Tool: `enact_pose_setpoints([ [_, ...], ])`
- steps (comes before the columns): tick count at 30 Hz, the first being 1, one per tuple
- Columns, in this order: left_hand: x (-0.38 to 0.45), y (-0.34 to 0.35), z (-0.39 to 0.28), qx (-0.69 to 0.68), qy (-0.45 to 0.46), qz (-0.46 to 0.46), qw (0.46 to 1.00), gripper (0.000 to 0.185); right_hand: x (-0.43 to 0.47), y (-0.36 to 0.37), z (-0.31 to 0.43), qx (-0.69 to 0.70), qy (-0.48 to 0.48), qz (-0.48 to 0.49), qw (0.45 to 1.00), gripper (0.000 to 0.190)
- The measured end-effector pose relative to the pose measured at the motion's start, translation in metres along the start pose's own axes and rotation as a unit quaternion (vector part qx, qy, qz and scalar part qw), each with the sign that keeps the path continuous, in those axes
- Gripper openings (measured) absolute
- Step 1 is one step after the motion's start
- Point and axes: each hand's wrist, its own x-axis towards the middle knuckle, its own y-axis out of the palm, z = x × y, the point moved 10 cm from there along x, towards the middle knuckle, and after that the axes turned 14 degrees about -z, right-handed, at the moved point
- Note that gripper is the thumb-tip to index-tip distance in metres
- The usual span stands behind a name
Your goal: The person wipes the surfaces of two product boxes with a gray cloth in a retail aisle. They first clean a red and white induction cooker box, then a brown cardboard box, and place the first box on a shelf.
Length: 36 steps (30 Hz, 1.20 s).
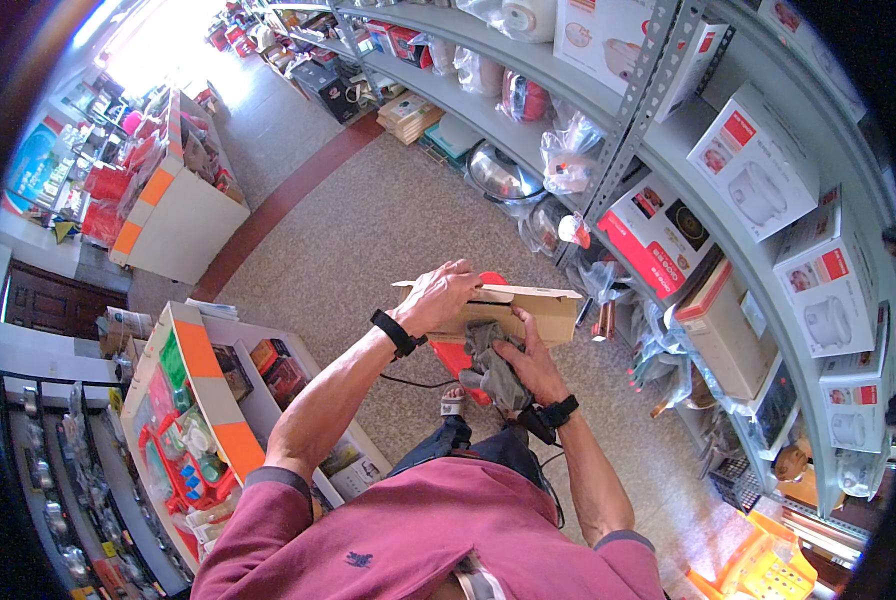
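An opened cardboard box (553, 321) is held in front of my body, with a flap along its top edge. My left hand (442, 294) grips its far left edge, fingers bent over the flap. In my right hand (532, 358) is a bunched grey cloth (493, 371), and one finger of that hand reaches to the box's near side. The inside of the box is mostly hidden. Below it, partly covered, a red plastic stool (452, 358) stands on the speckled floor.
Metal shelving (620, 150) curves along the right, loaded with boxed appliances (755, 169) and bagged goods. To the left stand a display counter (208, 390) with an orange-and-white edge and another counter (185, 217) farther off. An orange plastic stool (763, 562) is at lower right.
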Motion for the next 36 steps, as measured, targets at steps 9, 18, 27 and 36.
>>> enact_pose_setpoints([
  [9,-0.006,0.006,-0.003,0.024,-0.007,0.03,0.999,0.019,0.001,0.004,-0.004,0.046,-0.013,0.006,0.999,0.07],
  [18,-0.008,0.007,-0.004,0.02,0.004,0.01,1.0,0.016,-0.005,0.001,0.004,0.045,-0.03,-0.006,0.999,0.068],
  [27,-0.009,0.0,-0.013,-0.052,-0.005,0.029,0.998,0.02,-0.005,0.0,0.004,0.018,-0.05,-0.002,0.999,0.064],
  [36,-0.02,0.003,-0.011,-0.054,-0.032,0.064,0.996,0.026,-0.006,0.001,-0.001,0.03,-0.054,-0.019,0.998,0.065],
])
